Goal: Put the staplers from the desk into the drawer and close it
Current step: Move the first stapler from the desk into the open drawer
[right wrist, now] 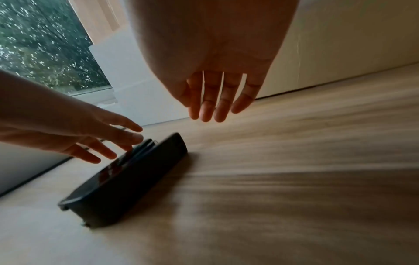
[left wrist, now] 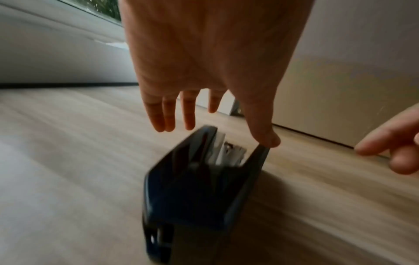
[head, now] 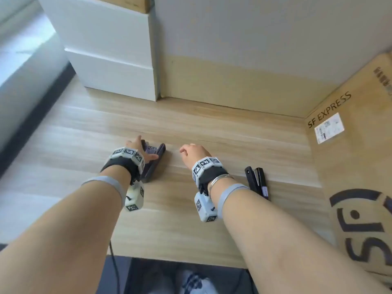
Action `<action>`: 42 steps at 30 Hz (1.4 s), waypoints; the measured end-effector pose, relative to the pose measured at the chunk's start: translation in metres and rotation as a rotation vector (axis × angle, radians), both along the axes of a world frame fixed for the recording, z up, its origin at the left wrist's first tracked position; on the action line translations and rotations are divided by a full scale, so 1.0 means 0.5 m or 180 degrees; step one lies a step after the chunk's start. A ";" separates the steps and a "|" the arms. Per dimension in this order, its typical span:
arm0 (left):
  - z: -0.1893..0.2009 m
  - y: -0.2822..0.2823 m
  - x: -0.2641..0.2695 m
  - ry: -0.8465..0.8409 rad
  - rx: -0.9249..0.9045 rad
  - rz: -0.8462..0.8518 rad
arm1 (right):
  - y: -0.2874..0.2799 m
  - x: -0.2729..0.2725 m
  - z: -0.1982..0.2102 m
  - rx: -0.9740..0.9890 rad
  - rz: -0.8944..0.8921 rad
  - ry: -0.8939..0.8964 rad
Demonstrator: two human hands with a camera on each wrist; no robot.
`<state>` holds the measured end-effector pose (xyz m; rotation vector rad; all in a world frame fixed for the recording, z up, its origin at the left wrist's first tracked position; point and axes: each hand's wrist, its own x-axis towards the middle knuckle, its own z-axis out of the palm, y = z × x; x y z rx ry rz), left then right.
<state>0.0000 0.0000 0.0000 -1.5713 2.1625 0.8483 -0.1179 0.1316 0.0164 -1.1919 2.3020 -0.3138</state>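
A dark blue stapler (head: 156,164) lies on its side on the wooden desk (head: 84,134), mouth pointing away from me. My left hand (head: 146,148) hovers over its front end with fingers straight; in the left wrist view the thumb tip (left wrist: 267,139) touches the edge of the stapler (left wrist: 192,188) base. My right hand (head: 187,150) floats just right of it, fingers relaxed and holding nothing (right wrist: 215,111). A black stapler (head: 257,183) lies flat on the desk beside my right forearm.
A white unit with two stacked fronts (head: 110,60) stands at the desk's back left. A large SF EXPRESS cardboard box (head: 350,145) walls off the right side. A beige wall panel (head: 233,81) closes the back. A window runs along the left.
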 end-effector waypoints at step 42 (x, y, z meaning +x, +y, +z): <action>-0.002 0.109 0.468 0.0266 -0.0323 0.0613 | 0.001 0.297 -0.059 0.0527 0.0627 -0.0002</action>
